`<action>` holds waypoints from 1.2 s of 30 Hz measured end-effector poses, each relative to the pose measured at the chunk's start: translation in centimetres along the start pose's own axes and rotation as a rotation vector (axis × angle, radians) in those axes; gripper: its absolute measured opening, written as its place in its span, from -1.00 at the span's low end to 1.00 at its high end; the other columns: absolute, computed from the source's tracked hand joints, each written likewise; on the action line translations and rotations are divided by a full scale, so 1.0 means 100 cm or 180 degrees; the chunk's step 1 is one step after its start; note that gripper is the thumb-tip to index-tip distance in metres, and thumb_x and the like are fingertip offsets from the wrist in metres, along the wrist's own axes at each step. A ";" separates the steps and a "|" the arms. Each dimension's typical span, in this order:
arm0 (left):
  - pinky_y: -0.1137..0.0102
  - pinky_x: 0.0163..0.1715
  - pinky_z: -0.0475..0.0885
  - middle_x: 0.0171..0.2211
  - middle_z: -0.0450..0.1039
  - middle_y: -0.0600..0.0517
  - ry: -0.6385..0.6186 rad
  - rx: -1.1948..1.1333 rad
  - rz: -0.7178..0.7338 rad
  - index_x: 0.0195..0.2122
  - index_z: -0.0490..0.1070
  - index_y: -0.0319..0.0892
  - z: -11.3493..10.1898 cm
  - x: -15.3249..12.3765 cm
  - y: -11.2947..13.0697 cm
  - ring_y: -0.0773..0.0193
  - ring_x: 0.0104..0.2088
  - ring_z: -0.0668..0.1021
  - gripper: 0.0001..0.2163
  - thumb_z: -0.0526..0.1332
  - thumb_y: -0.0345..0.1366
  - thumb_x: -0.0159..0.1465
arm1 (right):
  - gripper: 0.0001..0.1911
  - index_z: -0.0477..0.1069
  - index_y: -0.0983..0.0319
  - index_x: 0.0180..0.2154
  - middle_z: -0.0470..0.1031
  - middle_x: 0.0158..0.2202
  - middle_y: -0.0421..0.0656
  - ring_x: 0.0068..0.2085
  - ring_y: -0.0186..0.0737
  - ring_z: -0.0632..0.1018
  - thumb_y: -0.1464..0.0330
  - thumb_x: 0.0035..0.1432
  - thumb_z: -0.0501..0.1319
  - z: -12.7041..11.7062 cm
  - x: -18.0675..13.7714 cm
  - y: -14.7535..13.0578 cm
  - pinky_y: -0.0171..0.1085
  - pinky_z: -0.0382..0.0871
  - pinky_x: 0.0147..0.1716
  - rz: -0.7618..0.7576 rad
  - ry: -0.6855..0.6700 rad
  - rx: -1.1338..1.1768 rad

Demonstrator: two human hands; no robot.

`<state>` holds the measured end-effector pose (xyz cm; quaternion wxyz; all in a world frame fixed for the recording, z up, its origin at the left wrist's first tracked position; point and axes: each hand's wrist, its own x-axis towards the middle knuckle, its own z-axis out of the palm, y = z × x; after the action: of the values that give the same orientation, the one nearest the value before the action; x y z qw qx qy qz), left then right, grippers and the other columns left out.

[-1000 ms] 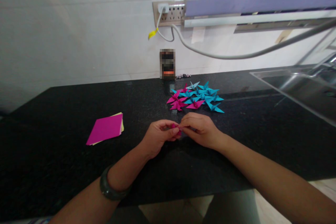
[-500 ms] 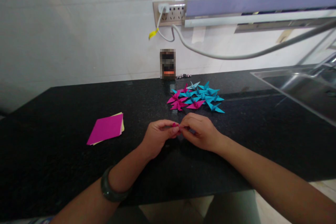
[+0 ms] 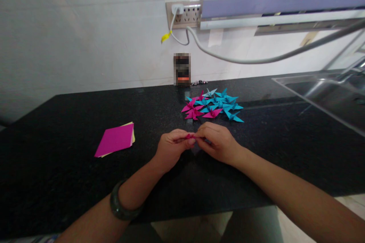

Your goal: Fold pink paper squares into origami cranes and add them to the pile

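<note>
Between my two hands is a small piece of folded pink paper (image 3: pixel 189 136), mostly covered by fingers. My left hand (image 3: pixel 173 149) pinches it between thumb and forefinger. My right hand (image 3: pixel 217 142) closes its fingertips on the paper's right end. Just beyond my hands lies a group of folded paper cranes: several blue ones (image 3: pixel 221 104), several pink ones (image 3: pixel 194 113) and a pale blue one (image 3: pixel 210 93). To the left rests a stack of square paper sheets (image 3: pixel 115 140), magenta on top with yellow showing beneath.
The black countertop (image 3: pixel 71 121) runs along a tiled wall. A sink (image 3: pixel 327 91) is set in at the right. Against the wall stands a blurred-out dark object (image 3: pixel 182 69) beside a beaded string (image 3: pixel 199 82). A white cable (image 3: pixel 242 60) hangs from the wall socket (image 3: pixel 186 14).
My hands stay almost in place, with only small finger shifts on the pink paper. The cranes and the stack of sheets have not moved.
</note>
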<state>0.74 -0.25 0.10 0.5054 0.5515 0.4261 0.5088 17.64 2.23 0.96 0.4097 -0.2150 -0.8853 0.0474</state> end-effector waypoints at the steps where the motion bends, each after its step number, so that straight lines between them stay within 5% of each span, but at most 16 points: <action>1: 0.45 -0.49 0.45 -0.46 0.43 0.03 0.0017 -0.0049 -0.0027 -0.50 0.55 -0.23 0.000 0.000 0.000 0.37 -0.49 0.48 -0.90 0.35 -0.33 -0.06 | -0.90 0.34 0.28 -0.40 0.41 -0.48 -0.12 -0.42 -0.32 0.42 0.48 0.12 0.07 0.000 0.000 0.000 -0.35 0.32 -0.45 0.0001 0.0034 -0.0043; 11: 0.47 -0.46 0.45 -0.46 0.41 0.01 0.0103 0.0074 0.0116 -0.51 0.55 -0.22 -0.001 0.001 -0.003 0.33 -0.42 0.48 -0.92 0.33 -0.32 -0.02 | -0.87 0.31 0.26 -0.50 0.35 -0.58 -0.20 -0.54 -0.40 0.37 0.50 0.07 0.10 0.006 0.001 -0.008 -0.40 0.24 -0.56 0.0124 0.0363 -0.0112; 18: 0.44 -0.46 0.43 -0.45 0.41 0.03 0.0222 -0.0350 -0.0035 -0.51 0.54 -0.24 0.002 0.000 -0.001 0.37 -0.46 0.46 -0.85 0.36 -0.25 -0.06 | -0.91 0.35 0.28 -0.43 0.39 -0.54 -0.18 -0.51 -0.39 0.39 0.49 0.09 0.10 0.005 0.003 -0.009 -0.40 0.27 -0.51 0.0183 0.0210 0.0033; 36: 0.49 -0.51 0.27 -0.58 0.30 0.10 0.0241 0.0293 -0.0024 -0.61 0.42 -0.25 -0.001 0.001 0.005 0.42 -0.53 0.36 -0.83 0.25 -0.29 0.07 | -0.88 0.32 0.28 -0.46 0.36 -0.53 -0.16 -0.50 -0.36 0.37 0.49 0.09 0.06 0.008 0.002 -0.007 -0.38 0.25 -0.50 0.0276 -0.0047 -0.0214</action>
<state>0.67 -0.20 0.58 0.4649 0.5530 0.4699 0.5072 16.70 1.75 0.73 0.3932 -0.2664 -0.8792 0.0369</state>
